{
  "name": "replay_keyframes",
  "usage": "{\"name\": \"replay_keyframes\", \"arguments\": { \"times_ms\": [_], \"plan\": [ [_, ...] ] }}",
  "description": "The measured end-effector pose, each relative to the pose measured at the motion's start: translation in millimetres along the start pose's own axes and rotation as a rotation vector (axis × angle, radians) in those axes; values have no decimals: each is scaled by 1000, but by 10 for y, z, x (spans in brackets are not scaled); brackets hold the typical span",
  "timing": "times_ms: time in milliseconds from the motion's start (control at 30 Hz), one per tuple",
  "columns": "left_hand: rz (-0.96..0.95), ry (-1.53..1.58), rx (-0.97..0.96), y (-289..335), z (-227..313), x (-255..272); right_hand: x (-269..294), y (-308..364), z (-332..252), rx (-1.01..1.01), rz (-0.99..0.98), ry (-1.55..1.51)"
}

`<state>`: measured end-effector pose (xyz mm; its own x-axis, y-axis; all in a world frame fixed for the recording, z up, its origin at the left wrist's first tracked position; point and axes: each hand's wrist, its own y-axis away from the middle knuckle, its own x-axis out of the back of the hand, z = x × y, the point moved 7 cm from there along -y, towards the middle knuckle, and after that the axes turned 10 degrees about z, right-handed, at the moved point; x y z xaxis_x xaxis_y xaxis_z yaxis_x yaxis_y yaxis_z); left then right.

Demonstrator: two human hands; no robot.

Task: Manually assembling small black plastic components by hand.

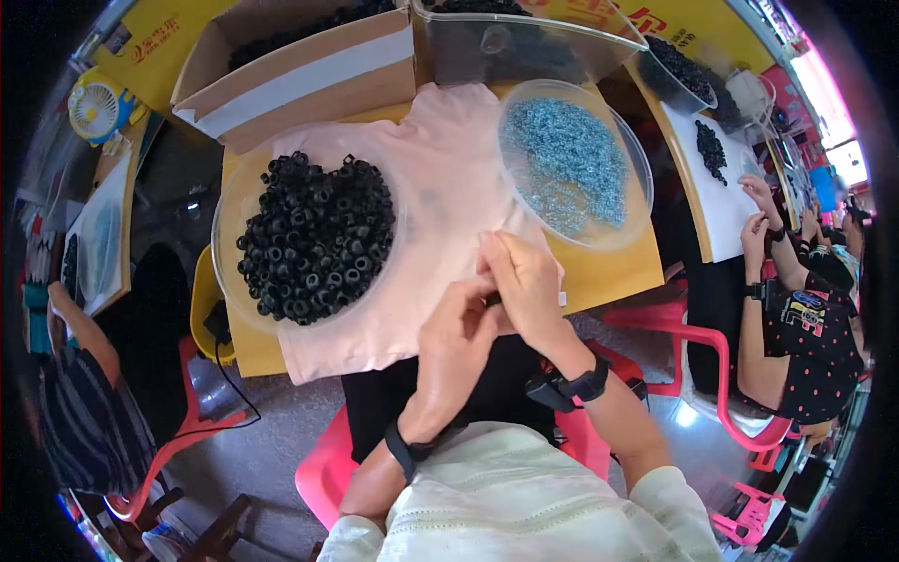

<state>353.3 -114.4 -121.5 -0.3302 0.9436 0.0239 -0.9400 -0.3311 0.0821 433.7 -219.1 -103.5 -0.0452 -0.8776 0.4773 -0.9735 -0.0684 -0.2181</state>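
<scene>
My left hand (454,342) and my right hand (529,288) meet above a pale pink cloth (448,178) near the table's front edge. Both are closed, with fingertips drawn together. A little of something dark shows between them; its kind is hidden by the fingers. Left of my hands, a round clear tub (221,251) lies on the cloth, heaped with thick black ring-shaped pieces (314,248). Farther off to the right, another round clear tub (640,192) holds many small, shiny light-blue pieces (567,155).
Along the back stand a cardboard box (314,89) and a clear plastic bin (534,51), both with black pieces inside. People work at side tables: one with a striped sleeve (89,412) at left, another in a dotted black top (805,365) at right. A yellow bucket (203,304) stands left.
</scene>
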Motion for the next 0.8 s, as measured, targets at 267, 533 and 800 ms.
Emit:
{"name": "replay_keyframes", "arguments": {
  "times_ms": [267, 533, 800],
  "plan": [
    [69, 639, 296, -39, 65, 284, 229, 20, -315, 46, -180, -312],
    [135, 593, 214, -52, 96, 367, 232, 74, -772, 392, -197, 4],
    [213, 521, 76, -151, 252, 484, 94, -115, -854, 301, -286, -54]
  ]
}}
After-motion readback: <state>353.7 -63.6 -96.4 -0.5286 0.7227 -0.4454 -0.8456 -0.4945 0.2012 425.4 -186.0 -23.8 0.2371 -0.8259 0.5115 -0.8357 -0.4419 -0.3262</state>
